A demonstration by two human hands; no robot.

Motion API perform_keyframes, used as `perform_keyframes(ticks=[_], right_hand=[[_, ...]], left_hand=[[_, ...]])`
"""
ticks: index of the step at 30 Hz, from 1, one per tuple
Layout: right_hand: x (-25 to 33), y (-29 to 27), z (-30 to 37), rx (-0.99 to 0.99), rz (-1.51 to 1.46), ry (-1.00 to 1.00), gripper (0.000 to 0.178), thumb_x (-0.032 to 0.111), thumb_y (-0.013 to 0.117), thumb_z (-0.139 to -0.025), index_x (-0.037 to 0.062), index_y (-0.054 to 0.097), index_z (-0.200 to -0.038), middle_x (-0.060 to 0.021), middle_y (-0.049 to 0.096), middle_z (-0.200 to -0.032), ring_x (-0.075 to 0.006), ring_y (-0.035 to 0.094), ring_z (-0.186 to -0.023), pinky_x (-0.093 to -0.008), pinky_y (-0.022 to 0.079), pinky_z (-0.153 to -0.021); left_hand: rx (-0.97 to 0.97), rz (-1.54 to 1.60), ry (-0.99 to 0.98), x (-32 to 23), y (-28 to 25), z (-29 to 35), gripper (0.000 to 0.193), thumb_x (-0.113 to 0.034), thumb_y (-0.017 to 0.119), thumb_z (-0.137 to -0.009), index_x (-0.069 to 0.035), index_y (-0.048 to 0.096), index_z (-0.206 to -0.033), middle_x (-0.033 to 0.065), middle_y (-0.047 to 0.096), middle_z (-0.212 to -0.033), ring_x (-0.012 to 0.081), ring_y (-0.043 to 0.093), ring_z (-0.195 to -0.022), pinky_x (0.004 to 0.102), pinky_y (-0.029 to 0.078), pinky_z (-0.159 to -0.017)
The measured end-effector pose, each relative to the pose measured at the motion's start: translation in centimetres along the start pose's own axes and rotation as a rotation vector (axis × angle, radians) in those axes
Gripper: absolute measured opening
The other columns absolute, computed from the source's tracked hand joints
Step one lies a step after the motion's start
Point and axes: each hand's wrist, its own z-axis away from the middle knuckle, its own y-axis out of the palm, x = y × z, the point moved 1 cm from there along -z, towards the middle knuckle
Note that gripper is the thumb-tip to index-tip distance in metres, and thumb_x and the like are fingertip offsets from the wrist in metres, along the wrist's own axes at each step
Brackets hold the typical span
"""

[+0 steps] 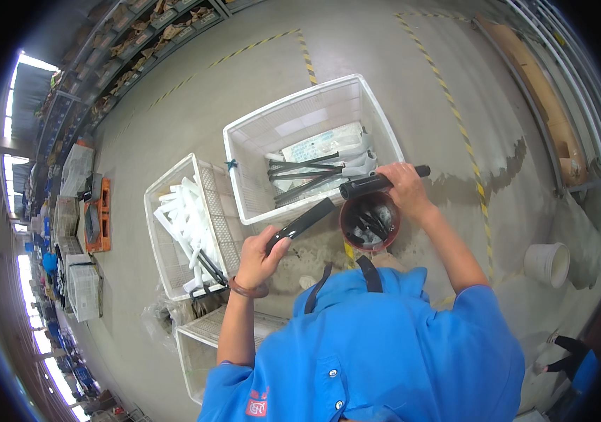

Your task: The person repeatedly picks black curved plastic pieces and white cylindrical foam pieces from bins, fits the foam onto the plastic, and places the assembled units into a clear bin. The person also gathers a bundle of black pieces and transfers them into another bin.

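Note:
My left hand (261, 254) is closed round one end of a glossy black bar (305, 222), which slants up to the right. In my right hand (406, 186) is a thick black tube (367, 186), with a hollow-looking end toward the left. The bar's far tip and the tube's end lie close together; I cannot tell whether they touch. Below the tube stands a dark red bucket (397, 234) with several black pieces in what looks like liquid. Beyond my hands is a large white crate (293, 121) holding black rods with grey ends (360, 165).
A second white crate (167, 278) on the left holds many white pieces (186, 211). Another crate (191, 355) is beside my left arm. A white bucket (546, 264) sits at the right, near a wet patch. Shelving (124, 49) lines the far left; a person (582, 366) is at lower right.

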Motion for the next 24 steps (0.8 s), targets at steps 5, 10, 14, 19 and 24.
perform_keyframes(ticks=[5, 10, 14, 19, 24], right_hand=[[1.7, -0.7, -1.5, -0.015, -0.006, -0.125, 0.052, -0.005, 0.065, -0.065, 0.0076, 0.057, -0.114, -0.0108, 0.062, -0.101, -0.0328, 0.059, -0.096, -0.0437, 0.046, -0.085], [5.1, -1.4, -2.2, 0.037, -0.039, -0.182, 0.064, 0.001, 0.072, -0.067, 0.0091, 0.055, -0.129, -0.0106, 0.063, -0.101, -0.0318, 0.061, -0.094, -0.0439, 0.048, -0.082], [7.7, -1.6, -2.9, 0.177, -0.148, -0.261, 0.074, 0.014, 0.080, -0.065, 0.0142, 0.054, -0.134, -0.0084, 0.062, -0.091, -0.0284, 0.064, -0.081, -0.0383, 0.052, -0.069], [8.0, -3.6, -4.7, 0.572, -0.403, -0.228, 0.051, 0.038, 0.073, -0.084, 0.0170, 0.060, -0.129, -0.0078, 0.068, -0.105, -0.0331, 0.066, -0.082, -0.0398, 0.054, -0.075], [7.9, -4.1, -6.6, 1.287, -0.862, 0.092, 0.047, 0.040, 0.063, -0.095, 0.0045, 0.059, -0.125, -0.0047, 0.068, -0.091, -0.0225, 0.064, -0.074, -0.0340, 0.052, -0.072]], left_hand=[[0.009, 0.000, -0.024, 0.2, -0.3, 0.5, 0.023, -0.026, 0.067, -0.091, -0.004, 0.063, -0.094, 0.0131, 0.056, -0.060, 0.0286, 0.056, -0.053, 0.0353, 0.042, -0.052], [-0.086, -0.023, -0.017, -0.1, -0.2, 1.6, 0.024, -0.028, 0.067, -0.091, -0.005, 0.063, -0.095, 0.0128, 0.058, -0.061, 0.0288, 0.059, -0.054, 0.0362, 0.043, -0.052], [-0.044, -0.018, 0.035, -0.9, 0.8, 2.8, 0.025, -0.030, 0.066, -0.092, -0.006, 0.063, -0.099, 0.0102, 0.063, -0.065, 0.0290, 0.063, -0.057, 0.0356, 0.047, -0.053], [-0.037, -0.112, 0.086, -1.0, 1.0, 4.4, 0.025, -0.030, 0.067, -0.091, -0.007, 0.064, -0.099, 0.0101, 0.064, -0.066, 0.0283, 0.064, -0.057, 0.0355, 0.048, -0.052], [-0.031, -0.071, 0.162, -1.1, 0.9, 5.8, 0.027, -0.029, 0.070, -0.089, -0.005, 0.064, -0.098, 0.0118, 0.064, -0.067, 0.0282, 0.063, -0.055, 0.0347, 0.048, -0.051]])
